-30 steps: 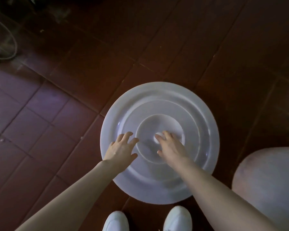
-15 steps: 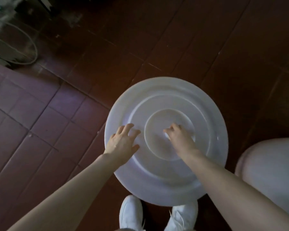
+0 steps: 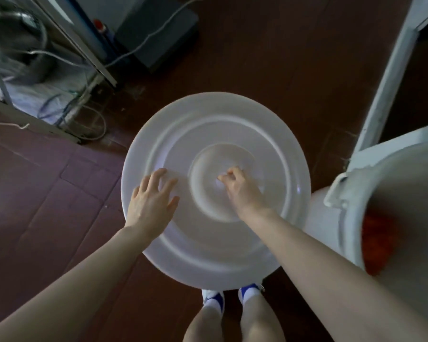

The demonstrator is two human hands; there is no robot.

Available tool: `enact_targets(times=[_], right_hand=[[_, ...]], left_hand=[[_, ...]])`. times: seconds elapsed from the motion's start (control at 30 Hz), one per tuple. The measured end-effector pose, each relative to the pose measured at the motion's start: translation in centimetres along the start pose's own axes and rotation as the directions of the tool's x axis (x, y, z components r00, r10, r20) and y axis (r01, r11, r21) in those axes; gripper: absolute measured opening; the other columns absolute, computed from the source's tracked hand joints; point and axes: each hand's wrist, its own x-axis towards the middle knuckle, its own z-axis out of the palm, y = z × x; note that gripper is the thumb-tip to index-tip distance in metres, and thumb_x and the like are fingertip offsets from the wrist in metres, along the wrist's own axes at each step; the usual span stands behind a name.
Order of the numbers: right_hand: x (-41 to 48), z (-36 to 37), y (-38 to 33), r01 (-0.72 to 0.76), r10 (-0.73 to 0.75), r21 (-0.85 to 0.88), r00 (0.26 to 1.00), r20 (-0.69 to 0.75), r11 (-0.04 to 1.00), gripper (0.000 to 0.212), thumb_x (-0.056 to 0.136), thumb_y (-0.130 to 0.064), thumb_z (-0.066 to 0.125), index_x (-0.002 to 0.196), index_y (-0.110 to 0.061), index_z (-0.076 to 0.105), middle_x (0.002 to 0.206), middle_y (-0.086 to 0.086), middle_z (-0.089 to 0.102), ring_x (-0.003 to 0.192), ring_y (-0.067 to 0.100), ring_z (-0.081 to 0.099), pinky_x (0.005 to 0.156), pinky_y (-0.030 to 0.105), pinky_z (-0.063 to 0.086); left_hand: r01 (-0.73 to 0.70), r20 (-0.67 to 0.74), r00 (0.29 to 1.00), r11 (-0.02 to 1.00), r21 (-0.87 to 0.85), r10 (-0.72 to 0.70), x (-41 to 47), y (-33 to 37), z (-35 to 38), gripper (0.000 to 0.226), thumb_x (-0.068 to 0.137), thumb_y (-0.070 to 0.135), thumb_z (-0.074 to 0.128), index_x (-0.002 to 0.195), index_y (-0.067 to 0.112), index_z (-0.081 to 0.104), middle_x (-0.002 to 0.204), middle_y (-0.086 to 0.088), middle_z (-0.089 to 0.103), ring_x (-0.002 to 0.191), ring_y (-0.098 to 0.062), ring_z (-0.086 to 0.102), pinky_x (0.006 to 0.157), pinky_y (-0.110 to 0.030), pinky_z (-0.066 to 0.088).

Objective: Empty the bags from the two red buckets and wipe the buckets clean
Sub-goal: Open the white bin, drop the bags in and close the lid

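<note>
A big round white lid point(image 3: 215, 124) with raised rings lies below me, hiding whatever is under it. My left hand point(image 3: 151, 201) rests flat on the lid's left part, fingers spread. My right hand point(image 3: 240, 191) is at the lid's sunken centre, fingers curled and pinching a small knob there that they mostly hide. At the right edge stands an open white bucket point(image 3: 351, 218) with a handle lug, and something red-orange point(image 3: 378, 243) shows inside it.
Dark red floor tiles surround the lid. Cables point(image 3: 84, 114) and metal legs clutter the upper left, with a dark box point(image 3: 158, 33) behind them. A white frame point(image 3: 391, 77) rises at the upper right. My white shoes point(image 3: 213, 298) stand just under the lid's near edge.
My right hand's fingers went from lying flat to curling at the lid's centre. My left hand stayed spread on the left part. The view swung, bringing the open bucket into sight.
</note>
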Motion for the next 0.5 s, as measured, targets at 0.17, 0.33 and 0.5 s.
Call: enact_targets(times=[0.17, 0.33, 0.5], right_hand=[[-4.5, -7.4, -1.6, -0.074, 0.079, 0.05, 0.99, -0.115, 0.996, 0.02, 0.091, -0.01, 0.058, 0.107, -0.009, 0.069, 0.106, 0.018, 0.058, 0.096, 0.037, 0.056, 0.081, 0.041, 0.052], [-9.9, -13.9, 2.5, -0.155, 0.148, -0.026, 0.976, -0.162, 0.988, 0.026, 0.093, -0.008, 0.052, 0.115, -0.014, 0.065, 0.114, 0.013, 0.056, 0.104, 0.032, 0.052, 0.088, 0.04, 0.048], [-17.1, -18.9, 9.9, -0.316, 0.301, -0.029, 0.924, -0.235, 0.948, 0.022, 0.082, -0.004, 0.069, 0.101, -0.015, 0.07, 0.104, 0.012, 0.061, 0.092, 0.032, 0.06, 0.078, 0.034, 0.054]], left_hand=[[-0.126, -0.086, 0.988, 0.992, -0.006, 0.125, -1.7, 3.0, -6.8, 0.038, 0.083, 0.025, 0.073, 0.118, 0.016, 0.062, 0.136, -0.01, 0.047, 0.121, -0.037, 0.048, 0.092, -0.052, 0.046], [-0.273, -0.123, 0.955, 0.962, -0.014, 0.269, -1.4, 10.9, -9.4, 0.04, 0.079, 0.023, 0.076, 0.116, 0.018, 0.061, 0.134, -0.008, 0.048, 0.116, -0.036, 0.052, 0.083, -0.049, 0.051], [-0.413, -0.07, 0.909, 0.91, -0.039, 0.41, -1.5, 21.7, -8.5, 0.046, 0.076, 0.022, 0.078, 0.119, 0.019, 0.062, 0.137, -0.008, 0.049, 0.115, -0.034, 0.054, 0.077, -0.045, 0.054]])
